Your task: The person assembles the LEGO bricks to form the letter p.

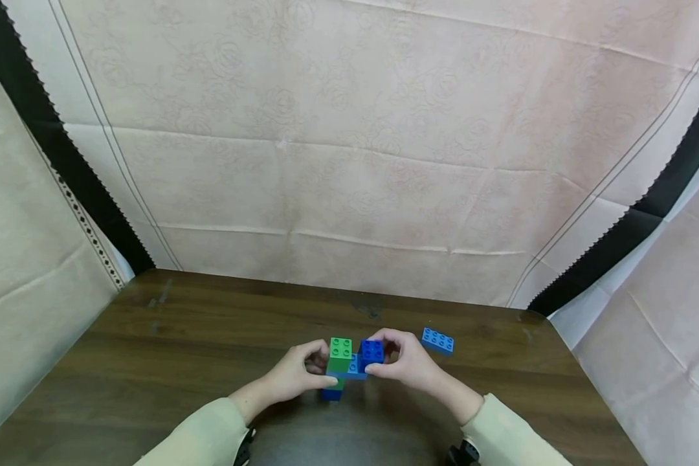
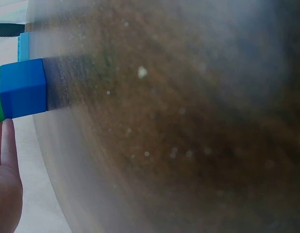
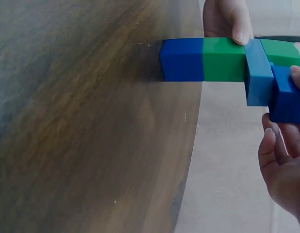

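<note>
A stack of toy building bricks stands on the wooden table. Its lowest brick is a dark blue brick (image 3: 183, 60), under a lower green brick (image 3: 224, 59). Across these lies a longer light blue brick (image 1: 354, 366), its right end overhanging. An upper green brick (image 1: 340, 348) tops the left end. My left hand (image 1: 294, 374) grips the stack from the left, thumb in front near the light blue brick. With thumb and fingers my right hand (image 1: 408, 360) pinches another dark blue brick (image 1: 372, 351), right at the light blue brick's overhanging end.
A loose light blue brick (image 1: 437, 340) lies on the table (image 1: 221, 330) behind my right hand. Pale fabric walls (image 1: 326, 162) with black edge strips rise behind the table and at both sides.
</note>
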The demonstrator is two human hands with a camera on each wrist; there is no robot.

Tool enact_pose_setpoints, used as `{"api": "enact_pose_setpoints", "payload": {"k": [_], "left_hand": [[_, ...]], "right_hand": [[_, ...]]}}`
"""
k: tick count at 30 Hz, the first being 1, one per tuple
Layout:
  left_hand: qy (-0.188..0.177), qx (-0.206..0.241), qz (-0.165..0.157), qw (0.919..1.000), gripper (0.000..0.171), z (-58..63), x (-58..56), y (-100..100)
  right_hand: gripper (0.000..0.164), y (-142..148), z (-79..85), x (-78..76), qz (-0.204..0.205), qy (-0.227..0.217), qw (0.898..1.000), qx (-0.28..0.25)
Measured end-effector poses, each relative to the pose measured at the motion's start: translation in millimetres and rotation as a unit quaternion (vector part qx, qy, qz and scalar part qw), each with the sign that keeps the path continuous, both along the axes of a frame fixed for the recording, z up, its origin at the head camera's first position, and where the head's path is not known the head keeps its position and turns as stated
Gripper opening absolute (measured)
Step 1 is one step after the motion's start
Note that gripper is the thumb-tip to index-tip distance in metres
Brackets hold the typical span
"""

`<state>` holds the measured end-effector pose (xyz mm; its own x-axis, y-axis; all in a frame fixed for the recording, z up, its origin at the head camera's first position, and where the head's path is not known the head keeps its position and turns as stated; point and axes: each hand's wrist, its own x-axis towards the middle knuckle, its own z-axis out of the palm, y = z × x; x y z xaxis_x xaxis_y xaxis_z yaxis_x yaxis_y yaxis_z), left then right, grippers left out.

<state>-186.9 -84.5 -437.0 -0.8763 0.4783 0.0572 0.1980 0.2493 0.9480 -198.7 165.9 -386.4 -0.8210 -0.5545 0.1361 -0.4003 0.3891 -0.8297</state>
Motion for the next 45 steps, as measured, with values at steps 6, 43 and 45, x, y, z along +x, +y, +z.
{"api": "enact_pose_setpoints", "payload": {"k": [6,43,45], "left_hand": [[-0.002,0.004,-0.005,1.0,0.03,0.1,1.2,1],[-0.008,0.008,-0.004,0.9999,0.03,-2.8,2.0,0],[-0.009,0.009,-0.004,0.9999,0.03,-2.9,1.7,0]], "right_hand": [[0.03,0,-0.1,3.4,-0.001,0.01,1.0,0.002],[0.041,59,-19.5,-10.6,-0.008,0.012,1.0,0.004],[0.039,66,-23.6,-14.8,-0.026,0.016,1.0,-0.002]]}}
